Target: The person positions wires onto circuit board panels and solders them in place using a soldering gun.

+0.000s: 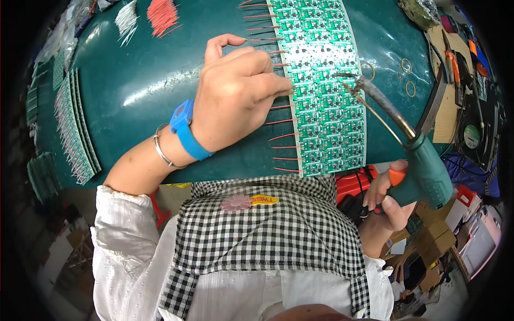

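Observation:
A long green circuit board panel (pixel 332 125) lies on the table, with thin red and black wires (pixel 282 122) sticking out along its left edge. My left hand (pixel 235 88) is at that edge, thumb and index finger pinched together at the board's rim. Whatever sits between those fingertips is hidden; the little finger is bent out near wires higher up. In my right hand (pixel 388 195) is a green soldering gun (pixel 428 166) with an orange trigger, gripped by its handle. Its metal tip and thin feed tube reach over the right part of the panel.
Bundles of white wires (pixel 126 21) and red wires (pixel 162 17) lie at the far left. Wired board panels (pixel 77 128) stand stacked at the left edge. Rubber bands (pixel 410 89) lie right of the panel, near pliers (pixel 454 67). Cardboard boxes (pixel 433 235) sit lower right.

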`<move>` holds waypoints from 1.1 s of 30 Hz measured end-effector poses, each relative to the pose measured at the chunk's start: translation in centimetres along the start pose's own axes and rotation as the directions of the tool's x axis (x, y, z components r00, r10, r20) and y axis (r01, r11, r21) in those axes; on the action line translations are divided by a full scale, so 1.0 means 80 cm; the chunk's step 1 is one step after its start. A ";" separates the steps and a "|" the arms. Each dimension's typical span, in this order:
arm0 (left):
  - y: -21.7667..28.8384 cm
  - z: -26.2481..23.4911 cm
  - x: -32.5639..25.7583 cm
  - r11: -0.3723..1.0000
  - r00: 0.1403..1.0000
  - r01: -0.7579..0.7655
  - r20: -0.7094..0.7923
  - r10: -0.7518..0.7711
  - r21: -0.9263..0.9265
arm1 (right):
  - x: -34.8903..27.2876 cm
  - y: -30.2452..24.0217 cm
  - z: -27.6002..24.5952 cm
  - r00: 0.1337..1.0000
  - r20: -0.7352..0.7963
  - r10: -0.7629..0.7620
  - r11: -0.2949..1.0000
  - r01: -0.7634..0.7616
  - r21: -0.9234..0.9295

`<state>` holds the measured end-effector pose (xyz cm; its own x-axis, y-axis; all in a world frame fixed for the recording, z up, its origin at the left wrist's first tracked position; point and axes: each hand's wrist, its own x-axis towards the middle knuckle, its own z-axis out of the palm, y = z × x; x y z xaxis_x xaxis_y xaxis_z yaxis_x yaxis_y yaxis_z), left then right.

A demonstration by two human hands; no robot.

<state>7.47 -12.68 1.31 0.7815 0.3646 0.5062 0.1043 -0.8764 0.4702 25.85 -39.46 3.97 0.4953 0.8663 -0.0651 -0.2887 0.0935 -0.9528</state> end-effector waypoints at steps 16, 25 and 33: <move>-0.015 0.021 -0.004 0.999 0.999 0.030 -0.044 -0.032 -0.029 | 0.001 0.009 0.040 0.939 -0.203 0.276 0.959 -0.284 -0.010; -0.016 0.022 -0.005 0.999 0.998 0.032 -0.046 -0.033 -0.021 | 0.004 0.014 0.026 0.973 -0.080 0.217 0.976 -0.215 0.042; -0.017 0.024 -0.004 1.000 0.999 0.026 -0.042 -0.026 -0.018 | 0.010 0.012 0.037 0.967 -0.087 0.240 0.970 -0.241 -0.003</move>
<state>8.25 -12.24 -0.91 0.7521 0.4003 0.5235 0.1133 -0.8611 0.4957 23.54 -37.24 3.90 0.4810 0.8171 -0.3177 -0.3970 -0.1201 -0.9099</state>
